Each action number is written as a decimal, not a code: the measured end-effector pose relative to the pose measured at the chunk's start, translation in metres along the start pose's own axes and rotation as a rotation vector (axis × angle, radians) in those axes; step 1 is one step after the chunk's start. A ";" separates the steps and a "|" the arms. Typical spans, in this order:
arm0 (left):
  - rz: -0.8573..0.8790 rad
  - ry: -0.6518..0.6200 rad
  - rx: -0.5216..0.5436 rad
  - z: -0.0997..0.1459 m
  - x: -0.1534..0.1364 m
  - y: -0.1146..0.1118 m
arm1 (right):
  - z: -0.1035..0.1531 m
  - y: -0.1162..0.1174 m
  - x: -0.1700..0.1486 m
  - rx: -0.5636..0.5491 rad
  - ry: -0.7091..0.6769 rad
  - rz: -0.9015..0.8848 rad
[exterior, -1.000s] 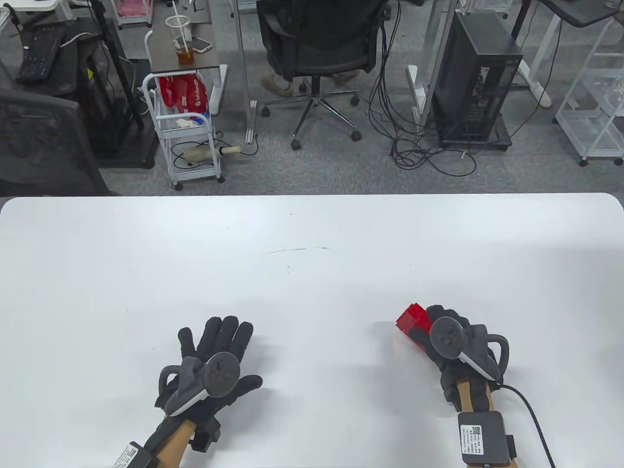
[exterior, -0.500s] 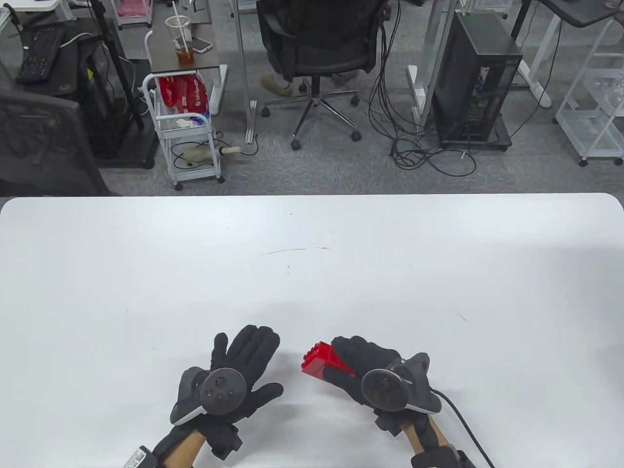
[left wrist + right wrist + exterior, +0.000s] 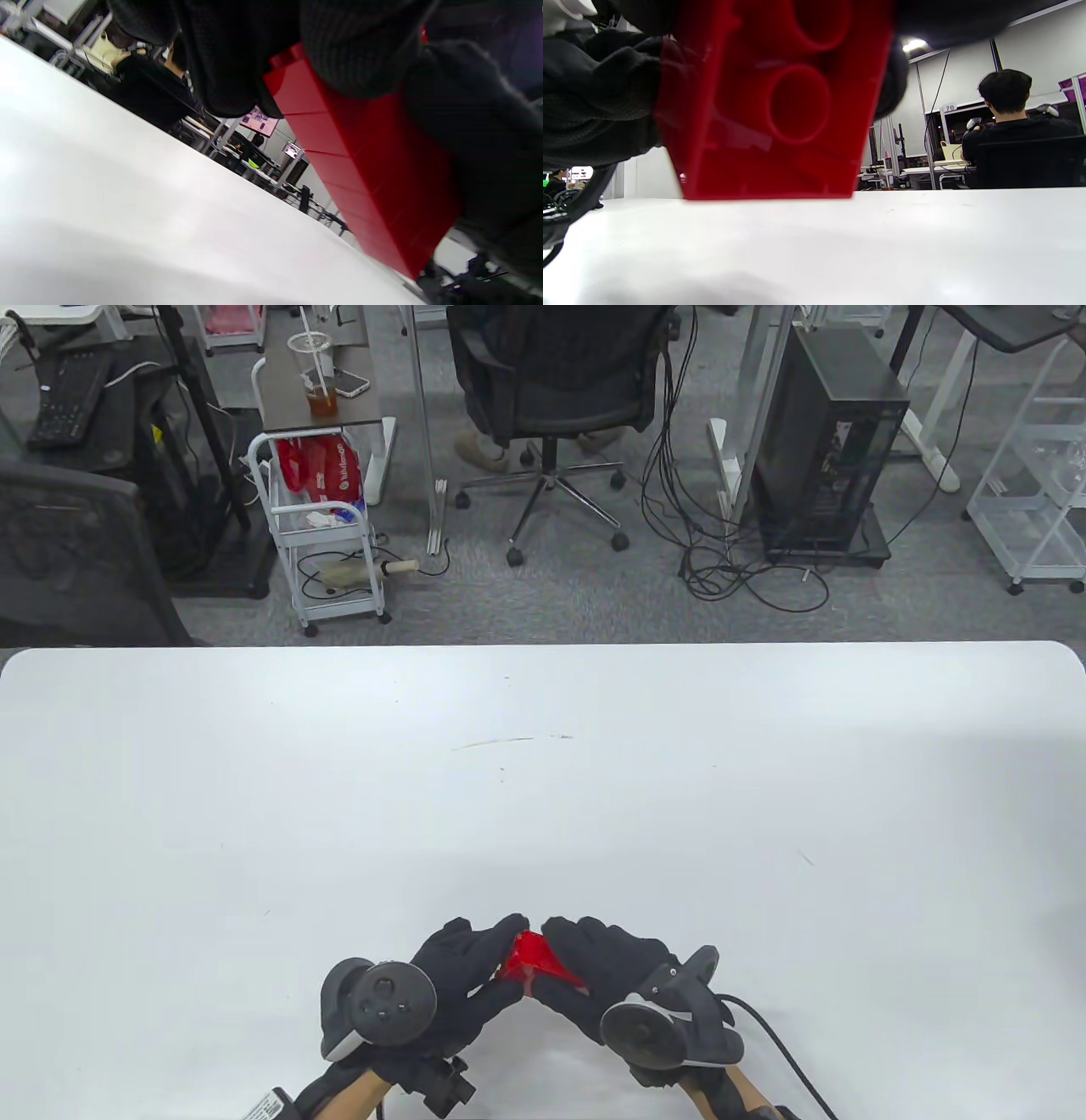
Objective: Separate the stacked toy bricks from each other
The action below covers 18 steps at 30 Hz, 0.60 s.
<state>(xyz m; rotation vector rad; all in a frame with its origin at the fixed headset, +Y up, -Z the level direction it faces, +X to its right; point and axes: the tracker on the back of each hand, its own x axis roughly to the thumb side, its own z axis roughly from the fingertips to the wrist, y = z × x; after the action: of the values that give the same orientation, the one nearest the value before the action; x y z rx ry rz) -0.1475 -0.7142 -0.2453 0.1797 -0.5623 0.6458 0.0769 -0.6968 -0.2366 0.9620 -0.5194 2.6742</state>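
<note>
A stack of red toy bricks (image 3: 528,957) is held between both hands just above the white table (image 3: 543,780), near its front edge at the middle. My left hand (image 3: 475,971) grips the stack's left end and my right hand (image 3: 585,967) grips its right end. In the left wrist view the stack (image 3: 360,169) shows several seams between bricks, with gloved fingers (image 3: 237,55) wrapped over its top. In the right wrist view the hollow underside of the stack (image 3: 780,110) faces the camera, with gloved fingers (image 3: 598,97) around it. Most of the stack is hidden by the gloves in the table view.
The table's far edge (image 3: 543,646) borders a floor with an office chair (image 3: 551,398), a white cart (image 3: 327,534) and a computer tower (image 3: 827,449). A cable (image 3: 780,1044) trails from my right wrist toward the front edge.
My right hand carried the red stack from the right side toward the front middle. My left hand, flat and open before, moved right and took hold of the stack's other end.
</note>
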 end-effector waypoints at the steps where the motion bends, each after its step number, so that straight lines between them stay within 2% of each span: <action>1: -0.021 -0.004 0.013 0.001 0.001 0.000 | 0.000 0.000 0.001 -0.008 -0.001 0.008; 10: -0.148 -0.021 0.083 0.000 0.015 -0.005 | 0.002 0.001 -0.005 -0.027 0.015 -0.004; 11: -0.186 -0.008 0.157 0.003 0.018 -0.004 | 0.001 0.001 -0.005 -0.032 0.049 -0.012; 12: -0.226 -0.025 0.154 0.001 0.019 -0.004 | 0.001 0.003 -0.006 -0.034 0.046 -0.026; 15: -0.161 -0.025 0.114 0.001 0.013 -0.002 | 0.000 0.004 -0.008 -0.024 0.037 -0.027; 18: -0.189 -0.038 0.103 0.001 0.008 0.000 | -0.001 0.010 -0.012 -0.005 0.047 -0.039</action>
<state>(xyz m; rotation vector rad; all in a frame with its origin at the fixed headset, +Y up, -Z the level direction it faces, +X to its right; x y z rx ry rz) -0.1427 -0.7107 -0.2397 0.3387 -0.5414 0.4890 0.0818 -0.7070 -0.2476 0.8962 -0.4912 2.6525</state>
